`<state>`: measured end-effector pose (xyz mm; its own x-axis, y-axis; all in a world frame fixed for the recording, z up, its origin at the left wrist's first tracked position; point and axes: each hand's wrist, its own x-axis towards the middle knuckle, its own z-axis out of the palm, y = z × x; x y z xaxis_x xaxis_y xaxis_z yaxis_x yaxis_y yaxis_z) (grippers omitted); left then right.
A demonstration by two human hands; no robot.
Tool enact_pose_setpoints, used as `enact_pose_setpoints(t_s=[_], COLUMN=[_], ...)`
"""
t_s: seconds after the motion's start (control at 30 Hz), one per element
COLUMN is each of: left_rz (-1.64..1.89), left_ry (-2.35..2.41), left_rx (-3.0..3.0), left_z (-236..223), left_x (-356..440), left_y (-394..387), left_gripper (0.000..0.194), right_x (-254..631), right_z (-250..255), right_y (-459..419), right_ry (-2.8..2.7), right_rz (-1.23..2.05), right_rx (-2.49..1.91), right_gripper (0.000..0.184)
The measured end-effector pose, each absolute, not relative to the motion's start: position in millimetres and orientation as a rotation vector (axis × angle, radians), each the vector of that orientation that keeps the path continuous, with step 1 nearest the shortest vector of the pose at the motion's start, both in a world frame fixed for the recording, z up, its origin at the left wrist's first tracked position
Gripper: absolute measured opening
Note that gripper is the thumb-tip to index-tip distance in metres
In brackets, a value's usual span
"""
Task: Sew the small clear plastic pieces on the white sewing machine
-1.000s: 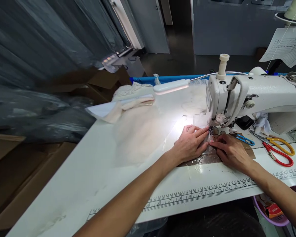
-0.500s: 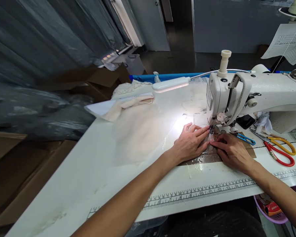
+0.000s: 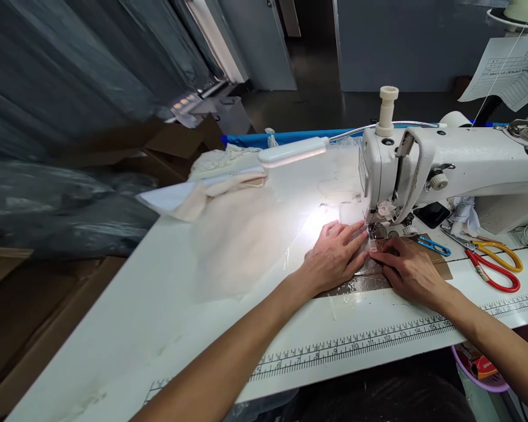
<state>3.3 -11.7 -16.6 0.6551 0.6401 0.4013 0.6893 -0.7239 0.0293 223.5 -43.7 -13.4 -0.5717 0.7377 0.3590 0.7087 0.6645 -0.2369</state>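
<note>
A white sewing machine [image 3: 378,176] stands at the right of the table, its presser foot [image 3: 371,230] low over the work. My left hand [image 3: 337,258] lies flat beside the foot, fingers spread on thin, sheer white fabric [image 3: 242,246]. On the foot's other side, my right hand [image 3: 409,271] has its fingers bent, with thumb and forefinger pinched at a small piece of the sheer fabric in front of the needle. Their tips almost meet my left thumb. The needle point itself is too small to make out.
Right of my right hand lie blue thread snips [image 3: 433,245] and scissors with red and yellow handles [image 3: 495,266]. A lit lamp [image 3: 293,152] hangs over the fabric. A ruler strip [image 3: 356,346] runs along the front edge. Cardboard boxes [image 3: 92,305] stand left.
The whole view has shifted slightly, so the table and machine sit a little further left. Both hands stay by the presser foot, with hardly any visible movement.
</note>
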Motion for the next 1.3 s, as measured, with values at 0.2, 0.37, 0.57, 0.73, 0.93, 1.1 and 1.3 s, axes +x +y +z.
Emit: enact_pose_setpoints(t_s=[0.2, 0.37, 0.57, 0.73, 0.93, 1.1, 1.3], left_rz=[-0.763, -0.937, -0.975, -0.932, -0.868, -0.87, -0.845], left_ry=[-1.026, -0.918, -0.703, -0.61, -0.628, -0.604, -0.655], left_rx=[-2.677, -2.628, -2.714, -2.803, -2.865, -2.88, -2.941], left_z=[-14.7, -10.4, -8.8, -9.9, -8.3, -7.3, -7.2], left_x=[4.1, 6.1, 8.1, 7.6, 6.5, 5.3, 3.5], left_y=[-13.1, -14.2, -15.8, -15.6, -16.1, -16.1, -15.8], left_gripper=[0.032, 0.019, 0.016, 0.02, 0.021, 0.019, 0.021], right_x=[222.1, 221.5, 220.1, 220.3, 221.5, 220.7, 221.1], right_z=[-10.6, -10.5, -8.3, -11.1, -13.7, -11.3, -12.0], right_y=[-44.7, -44.7, -45.5, -44.2, -44.2, -45.1, -45.4], right_ry=[-2.455, -2.461, -2.461, -2.43, -2.45, -2.447, -2.453], right_rz=[0.082, 0.11, 0.109, 0.109, 0.113, 0.11, 0.123], right_rx=[-1.154, -1.165, -1.179, -1.156, -1.173, -1.171, -1.191], right_gripper=[0.035, 0.034, 0.036, 0.034, 0.033, 0.031, 0.032])
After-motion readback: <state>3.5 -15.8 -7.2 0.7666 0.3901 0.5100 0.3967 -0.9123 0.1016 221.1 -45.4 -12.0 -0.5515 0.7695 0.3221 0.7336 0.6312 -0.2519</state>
